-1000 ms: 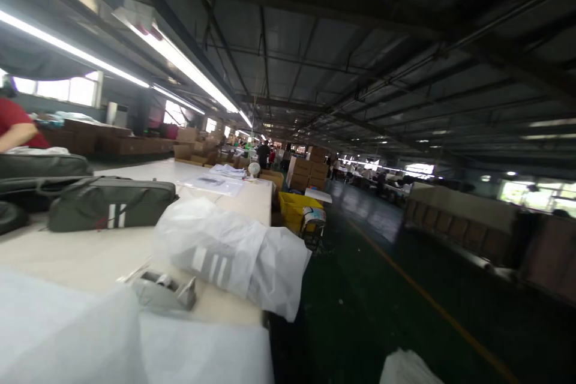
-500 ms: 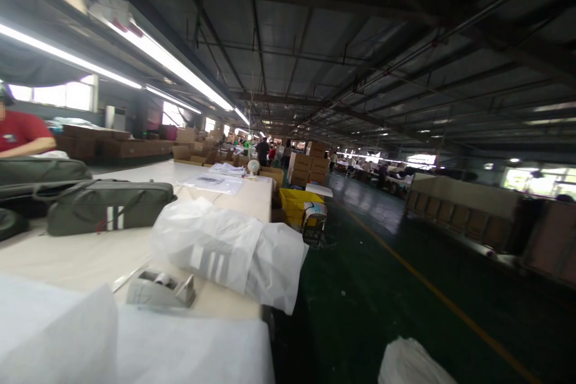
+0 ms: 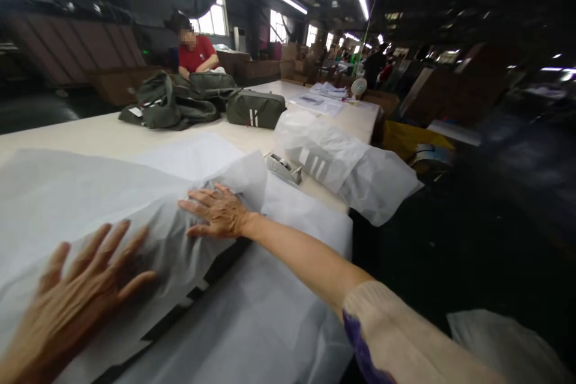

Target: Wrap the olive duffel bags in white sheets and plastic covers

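Observation:
My left hand [image 3: 92, 288] lies open with spread fingers on a white translucent wrapping sheet [image 3: 90, 189]. Farther along, my right hand [image 3: 220, 214] presses on the same sheet, its fingers stretched out. Between the sheet's layers lies a dark bag with white stripes [image 3: 197, 294]; part of it shows along the sheet's lower edge, and the rest is covered. Just beyond my right hand a grey tape dispenser [image 3: 283, 169] stands on the table. Next to it rests a wrapped bag [image 3: 333, 162], its stripes showing through the white wrapping.
Dark green bags [image 3: 180, 105] lie across the pale table [image 3: 67, 129], where a co-worker in a red shirt [image 3: 198, 54] is at the far side. A small fan [image 3: 359, 87] and papers [image 3: 317, 102] are at the back. A yellow bin [image 3: 398, 138] stands off the table's right edge.
My view has swung left and down. Both hands have come into sight, lying on the white sheet over the dark bag. The wrapped bag stays by the tape dispenser.

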Tool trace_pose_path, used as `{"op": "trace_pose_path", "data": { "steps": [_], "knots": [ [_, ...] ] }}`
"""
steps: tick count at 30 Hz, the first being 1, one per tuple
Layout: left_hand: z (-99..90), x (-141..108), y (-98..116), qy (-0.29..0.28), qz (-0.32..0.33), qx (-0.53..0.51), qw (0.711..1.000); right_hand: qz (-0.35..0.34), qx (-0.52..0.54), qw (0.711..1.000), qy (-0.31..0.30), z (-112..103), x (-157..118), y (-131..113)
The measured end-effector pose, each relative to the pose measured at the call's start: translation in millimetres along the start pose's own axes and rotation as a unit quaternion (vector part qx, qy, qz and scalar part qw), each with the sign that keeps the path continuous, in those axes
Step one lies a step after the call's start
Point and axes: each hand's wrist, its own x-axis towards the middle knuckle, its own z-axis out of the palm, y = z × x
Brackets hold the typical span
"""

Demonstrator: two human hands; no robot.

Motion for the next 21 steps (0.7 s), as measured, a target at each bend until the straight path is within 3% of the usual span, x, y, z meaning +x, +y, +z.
{"op": "trace_pose_path", "data": {
  "steps": [3,5,9,12,14,16,18,20,21],
  "knots": [
    [2.1,5.5,20.7,0.095,0.076,-0.006,0.993,0.001,0.005,1.000,-0.009,-4.3,-1.5,2.8],
    [2.3,11.1,35.1,0.119,0.106,-0.012,0.987,0.002,0.000,1.000,-0.020,-7.9,-0.2,1.5],
    [3.9,14.2,48.6,0.086,0.136,-0.011,0.987,0.005,-0.006,1.000,-0.010,-13.5,-3.4,-2.9],
    [8.6,13.8,48.3,0.062,0.122,-0.023,0.990,0.024,0.023,0.999,0.014,-23.9,-35.0,-10.3],
    [13.7,14.4,46.0,0.065,0.121,-0.035,0.990,0.050,0.084,0.994,0.047,-33.6,-79.6,-20.3],
    [19.2,15.3,43.6,0.072,0.127,-0.042,0.988,0.103,0.168,0.975,0.099,-42.9,-142.1,-34.7],
    [23.1,15.8,42.1,0.071,0.132,-0.047,0.988,0.216,0.238,0.936,0.143,-48.6,-215.9,-52.0],
    [24.1,15.8,42.1,0.066,0.131,-0.053,0.988,0.396,0.266,0.861,0.178,-48.7,-290.3,-70.9],
    [23.6,15.6,42.6,0.067,0.130,-0.058,0.988,0.501,0.269,0.796,0.208,-46.5,-324.1,-81.0]
  ]
}}
